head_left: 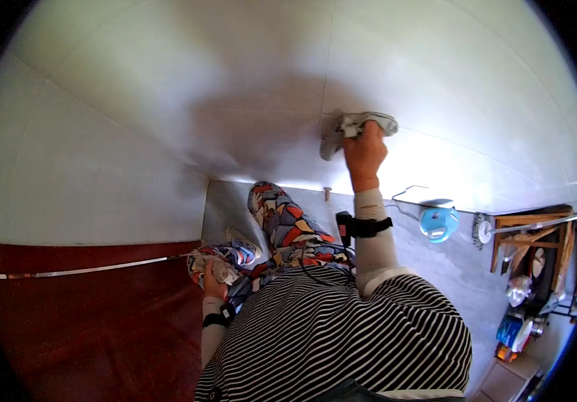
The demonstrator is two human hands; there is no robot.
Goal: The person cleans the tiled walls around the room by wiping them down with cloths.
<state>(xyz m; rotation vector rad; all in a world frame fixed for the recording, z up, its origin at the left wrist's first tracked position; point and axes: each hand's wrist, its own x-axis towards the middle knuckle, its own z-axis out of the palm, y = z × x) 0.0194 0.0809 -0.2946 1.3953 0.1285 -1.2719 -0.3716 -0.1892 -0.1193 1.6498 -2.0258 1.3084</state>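
Against the pale tiled wall (261, 134), my right hand (367, 154) is closed on a crumpled greyish cloth (375, 122), part of which hangs down to the left of the fingers. My left hand (213, 284) is low on the left, beside my patterned trouser leg, with its fingers around a light, crumpled cloth (224, 271). The arm with the right hand is stretched out towards the wall, and a dark shadow falls around the cloth there.
A dark red surface (100, 321) with a pale edge strip lies at the left. On the grey floor (449, 275) at the right are a light blue round object (438, 224), a round brush (481, 231) with a long handle, and a wooden stool (536, 220).
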